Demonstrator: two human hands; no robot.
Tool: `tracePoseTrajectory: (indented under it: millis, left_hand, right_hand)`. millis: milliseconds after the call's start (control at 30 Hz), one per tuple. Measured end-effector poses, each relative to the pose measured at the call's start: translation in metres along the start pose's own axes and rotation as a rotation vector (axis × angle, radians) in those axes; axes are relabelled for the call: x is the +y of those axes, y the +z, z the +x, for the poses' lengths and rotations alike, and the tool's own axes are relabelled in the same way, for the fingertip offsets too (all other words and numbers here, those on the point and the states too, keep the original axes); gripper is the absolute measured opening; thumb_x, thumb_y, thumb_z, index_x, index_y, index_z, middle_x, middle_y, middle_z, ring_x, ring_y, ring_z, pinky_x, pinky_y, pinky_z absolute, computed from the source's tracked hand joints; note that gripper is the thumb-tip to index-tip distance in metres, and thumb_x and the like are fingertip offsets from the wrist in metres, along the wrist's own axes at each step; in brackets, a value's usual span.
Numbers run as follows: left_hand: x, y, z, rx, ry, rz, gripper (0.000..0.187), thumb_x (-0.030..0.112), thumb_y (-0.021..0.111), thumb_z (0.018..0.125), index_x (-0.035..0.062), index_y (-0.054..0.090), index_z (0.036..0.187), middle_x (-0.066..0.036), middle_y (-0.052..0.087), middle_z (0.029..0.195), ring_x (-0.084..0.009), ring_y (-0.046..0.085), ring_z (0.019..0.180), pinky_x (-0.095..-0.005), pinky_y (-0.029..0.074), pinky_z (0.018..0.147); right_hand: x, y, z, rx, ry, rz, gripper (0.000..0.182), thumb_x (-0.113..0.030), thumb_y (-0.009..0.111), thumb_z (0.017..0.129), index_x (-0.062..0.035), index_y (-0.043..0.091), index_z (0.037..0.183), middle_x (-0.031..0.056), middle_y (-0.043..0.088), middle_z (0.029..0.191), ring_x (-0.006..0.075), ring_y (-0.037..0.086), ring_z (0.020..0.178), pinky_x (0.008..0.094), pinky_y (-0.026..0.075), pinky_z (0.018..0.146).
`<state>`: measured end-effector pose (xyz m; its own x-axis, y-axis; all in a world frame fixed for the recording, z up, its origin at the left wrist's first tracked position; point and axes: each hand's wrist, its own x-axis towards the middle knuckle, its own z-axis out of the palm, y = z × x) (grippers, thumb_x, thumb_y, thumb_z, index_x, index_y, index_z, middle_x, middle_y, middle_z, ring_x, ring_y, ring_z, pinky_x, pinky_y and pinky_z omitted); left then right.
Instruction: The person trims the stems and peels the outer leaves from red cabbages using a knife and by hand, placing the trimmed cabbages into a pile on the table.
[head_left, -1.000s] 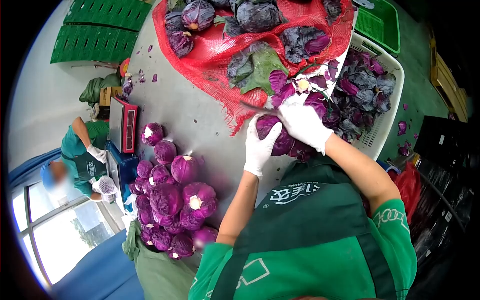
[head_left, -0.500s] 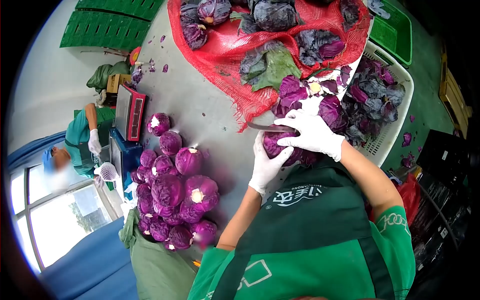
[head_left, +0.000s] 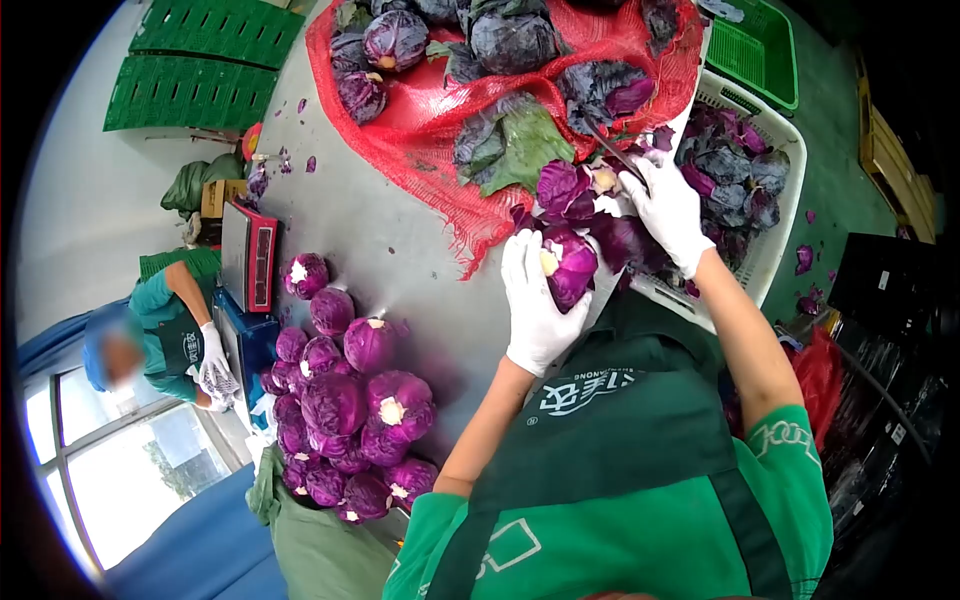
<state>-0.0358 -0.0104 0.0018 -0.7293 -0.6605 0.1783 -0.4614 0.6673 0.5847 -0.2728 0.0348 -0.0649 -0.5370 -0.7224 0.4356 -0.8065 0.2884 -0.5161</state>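
My left hand (head_left: 535,305), in a white glove, holds a purple cabbage (head_left: 572,268) whose pale cut stem end faces up. In my right hand (head_left: 668,208), also gloved, is a knife (head_left: 612,148), its dark blade pointing up and left over the leaves. Loose purple leaves (head_left: 562,190) lie just beyond the held cabbage. A red mesh sack (head_left: 425,130) with dark-leaved cabbages (head_left: 515,42) is spread beyond my hands. At the left of the metal table (head_left: 410,300) is a pile of trimmed cabbages (head_left: 333,404).
A white crate (head_left: 792,200) of dark leaves stands to the right, with a green crate (head_left: 770,50) behind it. A red-edged scale (head_left: 262,262) sits on the left. Beyond it, a co-worker (head_left: 165,330) in a green apron handles white netting. A green sack (head_left: 320,550) is at the lower left.
My right hand has moved right and up with the knife, away from the held cabbage. The cabbage has turned, showing its stem end. The co-worker has leaned closer to the table.
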Motion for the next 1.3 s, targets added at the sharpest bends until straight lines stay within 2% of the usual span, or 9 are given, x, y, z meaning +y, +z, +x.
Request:
tracePoseTrajectory:
  millis: [167,467,767,867,900,1067,1100,1233,1300]
  left_hand:
    - [0.003,0.001,0.001,0.006,-0.157,-0.027,0.097,0.024,0.084,0.072,-0.0029,0.029,0.148,-0.027,0.03,0.147,-0.0432,0.033,0.137,-0.0483,0.029,0.116]
    - [0.004,0.008,0.002,0.01,-0.199,-0.176,0.102,0.029,0.082,0.073,-0.0086,0.025,0.149,-0.03,0.031,0.149,-0.0442,0.029,0.141,-0.0484,0.022,0.119]
    - [0.008,0.015,-0.005,0.093,-0.139,-0.156,0.101,0.023,0.081,0.073,-0.0074,0.023,0.15,-0.031,0.028,0.15,-0.0457,0.029,0.141,-0.0493,0.026,0.118]
    - [0.01,0.013,-0.006,0.082,-0.163,-0.135,0.102,0.019,0.082,0.071,-0.0071,0.022,0.15,-0.027,0.03,0.149,-0.0394,0.033,0.14,-0.0441,0.026,0.118]
    - [0.008,0.014,-0.009,0.086,-0.162,-0.137,0.102,0.019,0.082,0.071,-0.0071,0.022,0.15,-0.027,0.03,0.149,-0.0394,0.033,0.14,-0.0441,0.026,0.118]
    - [0.002,0.01,-0.033,0.085,-0.137,-0.14,0.104,0.013,0.083,0.069,-0.0055,0.022,0.15,-0.025,0.031,0.148,-0.0375,0.035,0.14,-0.0422,0.027,0.118]
    - [-0.002,0.011,-0.038,0.107,-0.157,-0.172,0.104,0.012,0.083,0.068,-0.0053,0.021,0.15,-0.024,0.031,0.149,-0.0371,0.035,0.14,-0.0419,0.027,0.118]
    - [-0.014,-0.006,-0.058,0.123,-0.285,-0.384,0.1,0.007,0.083,0.066,-0.0013,0.024,0.147,-0.025,0.027,0.15,-0.0389,0.031,0.142,-0.0433,0.025,0.119]
    - [-0.021,-0.012,-0.07,0.099,-0.284,-0.371,0.101,0.009,0.084,0.067,-0.0006,0.024,0.148,-0.023,0.027,0.15,-0.0358,0.032,0.141,-0.0421,0.027,0.118]
  right_hand:
    - [-0.059,-0.063,-0.032,-0.388,-0.021,0.169,0.046,-0.036,0.052,0.1,-0.0107,0.054,0.138,0.0111,0.065,0.084,0.0278,0.067,0.075,0.0378,0.055,0.064]
    - [-0.098,-0.071,-0.042,-0.662,-0.031,0.0,0.052,-0.036,0.05,0.101,-0.0108,0.046,0.146,0.0102,0.065,0.075,0.0251,0.066,0.063,0.0378,0.052,0.053]
    - [-0.087,-0.052,-0.043,-0.438,0.003,0.049,0.034,-0.029,0.05,0.101,-0.0153,0.057,0.131,0.0098,0.064,0.076,0.0251,0.066,0.063,0.0379,0.053,0.054]
    - [-0.082,-0.037,-0.039,-0.292,0.091,0.191,0.027,-0.03,0.049,0.102,-0.0172,0.064,0.12,0.0116,0.068,0.08,0.0282,0.067,0.065,0.0396,0.053,0.056]
    - [-0.075,-0.042,-0.032,-0.459,0.217,0.142,0.029,-0.032,0.048,0.102,-0.0142,0.066,0.115,0.0129,0.071,0.09,0.0314,0.069,0.071,0.0412,0.054,0.06]
    - [-0.03,-0.009,-0.037,-0.361,0.479,0.285,0.038,-0.038,0.049,0.101,-0.0092,0.066,0.12,0.0161,0.071,0.094,0.0378,0.068,0.085,0.0417,0.054,0.075]
    - [-0.007,0.017,-0.05,-0.334,0.491,0.428,0.039,-0.034,0.055,0.102,-0.0061,0.063,0.128,0.0051,0.06,0.067,0.0152,0.057,0.059,0.0305,0.047,0.058]
    - [-0.019,0.008,-0.037,-0.388,0.887,0.838,0.027,-0.035,0.053,0.104,-0.011,0.066,0.104,-0.0046,0.053,0.064,0.0046,0.043,0.05,0.0207,0.034,0.045]
    - [-0.027,0.0,-0.032,-0.381,0.989,1.014,0.033,-0.034,0.054,0.103,-0.0063,0.065,0.117,-0.0029,0.059,0.069,0.0055,0.05,0.054,0.0216,0.038,0.05]
